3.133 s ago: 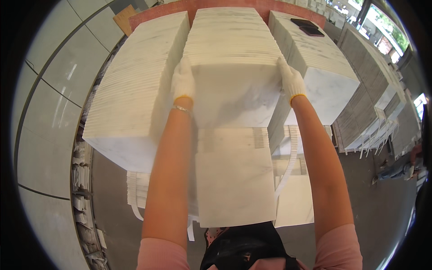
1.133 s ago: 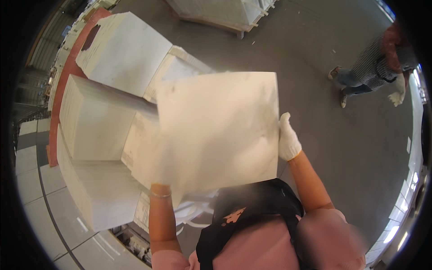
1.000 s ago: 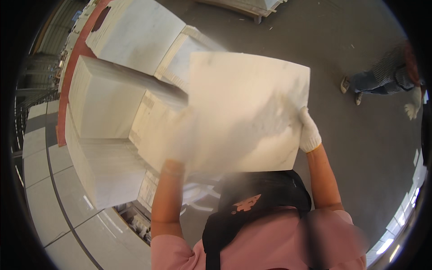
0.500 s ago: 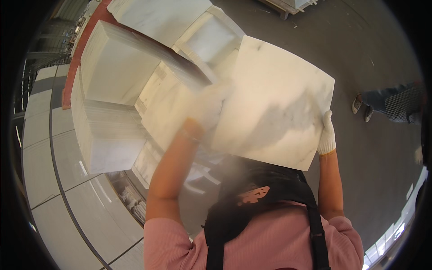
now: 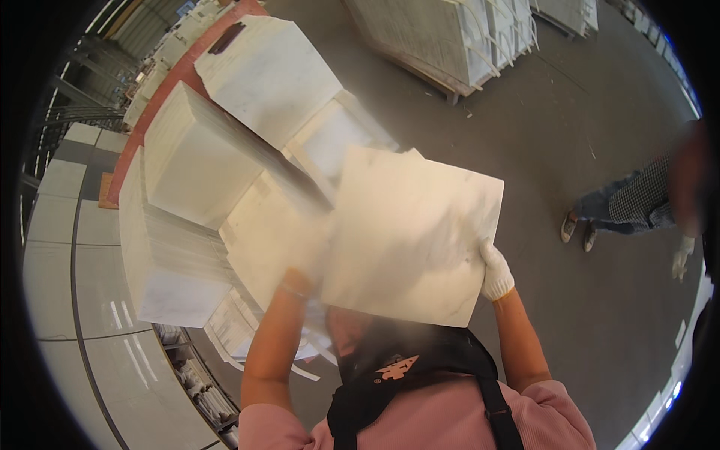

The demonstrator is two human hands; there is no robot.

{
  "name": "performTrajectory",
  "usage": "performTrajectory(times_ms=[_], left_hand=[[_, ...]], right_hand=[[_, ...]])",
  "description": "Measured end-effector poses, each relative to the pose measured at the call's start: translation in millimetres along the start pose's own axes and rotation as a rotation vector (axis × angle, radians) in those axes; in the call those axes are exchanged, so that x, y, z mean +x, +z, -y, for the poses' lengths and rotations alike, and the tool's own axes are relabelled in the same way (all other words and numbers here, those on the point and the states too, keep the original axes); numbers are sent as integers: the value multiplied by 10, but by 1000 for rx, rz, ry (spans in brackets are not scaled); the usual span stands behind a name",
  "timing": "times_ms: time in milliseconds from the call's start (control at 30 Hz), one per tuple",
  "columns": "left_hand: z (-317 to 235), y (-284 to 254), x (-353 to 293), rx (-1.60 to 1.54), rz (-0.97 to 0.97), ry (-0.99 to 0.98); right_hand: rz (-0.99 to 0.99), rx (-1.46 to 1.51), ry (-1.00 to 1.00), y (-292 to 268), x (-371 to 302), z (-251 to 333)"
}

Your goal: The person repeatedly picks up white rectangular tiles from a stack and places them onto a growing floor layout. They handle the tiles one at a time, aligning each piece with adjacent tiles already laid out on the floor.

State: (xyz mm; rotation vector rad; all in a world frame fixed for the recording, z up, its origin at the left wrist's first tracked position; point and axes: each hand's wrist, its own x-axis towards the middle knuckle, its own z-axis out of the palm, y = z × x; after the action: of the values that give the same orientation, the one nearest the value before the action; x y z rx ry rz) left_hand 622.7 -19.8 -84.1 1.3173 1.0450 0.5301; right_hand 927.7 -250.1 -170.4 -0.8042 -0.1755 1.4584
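White tile [image 5: 409, 232] swung rightward off stacks [image 5: 195, 217], gloved right hand [image 5: 495, 271] gripping edge

White strap-bound tile bundles [image 5: 465, 37] stand on a pallet, top.

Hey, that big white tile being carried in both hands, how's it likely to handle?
The tile looks stiff: it stays flat, held only at its edges. Probably heavy, since both gloved hands, right hand and left hand, grip it. Its thin slab and sharp corners suggest it would chip if dropped.
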Motion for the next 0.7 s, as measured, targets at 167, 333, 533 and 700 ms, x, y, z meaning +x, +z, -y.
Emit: performTrajectory(times_ms=[167, 333, 533, 700], left_hand=[[-277, -243, 42, 339, -170, 1], [-581, -541, -77, 698, -354, 248], [-165, -1193, -525, 858, -443, 219], [642, -1711, -1370, 1037, -490, -53]], right_hand=[[130, -72, 20, 197, 86, -160], [269, -276, 242, 459, 11, -375], [607, -353, 423, 712, -186, -344], [650, -493, 592, 846, -149, -663]])
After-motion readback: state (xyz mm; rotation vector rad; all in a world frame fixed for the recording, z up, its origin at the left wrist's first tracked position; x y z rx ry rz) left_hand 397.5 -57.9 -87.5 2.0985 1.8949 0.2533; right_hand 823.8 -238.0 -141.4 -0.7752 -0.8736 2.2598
